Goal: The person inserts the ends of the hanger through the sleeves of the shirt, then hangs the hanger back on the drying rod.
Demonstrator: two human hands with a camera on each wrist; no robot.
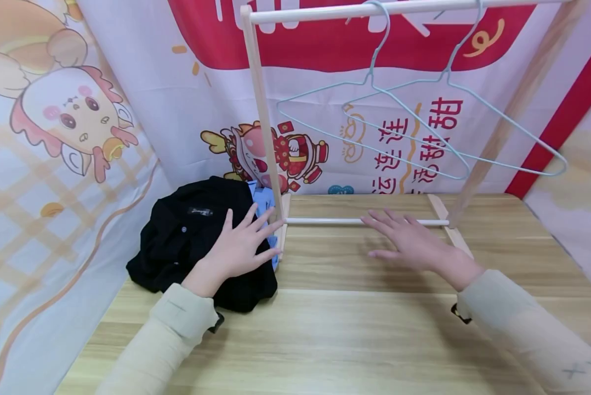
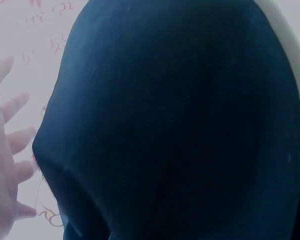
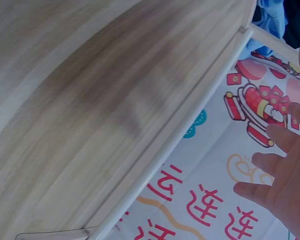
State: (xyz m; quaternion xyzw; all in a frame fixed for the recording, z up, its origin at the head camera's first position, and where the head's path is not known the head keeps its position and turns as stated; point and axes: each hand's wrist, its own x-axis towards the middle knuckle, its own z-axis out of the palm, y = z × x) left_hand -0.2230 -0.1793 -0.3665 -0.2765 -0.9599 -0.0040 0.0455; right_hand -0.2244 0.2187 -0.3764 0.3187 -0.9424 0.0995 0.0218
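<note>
In the head view my left hand (image 1: 239, 244), fingers spread, is over the right part of a crumpled black garment (image 1: 177, 236); whether it touches the cloth I cannot tell. A strip of light blue cloth (image 1: 262, 198) shows behind the black one. My right hand (image 1: 406, 238) is above the table, in front of the rack's lower white bar (image 1: 325, 221), with nothing in its fingers. Dark cloth (image 2: 175, 120) fills most of the left wrist view, with the left hand's fingers at its edge. The right wrist view shows the right hand's fingers (image 3: 277, 165) apart and holding nothing.
A wooden rack with a white top rail (image 1: 320, 13) stands at the back of the table (image 1: 325, 340). Two pale green wire hangers (image 1: 374, 77) hang from the rail. Printed cloth (image 1: 78, 230) walls off the left side and the back.
</note>
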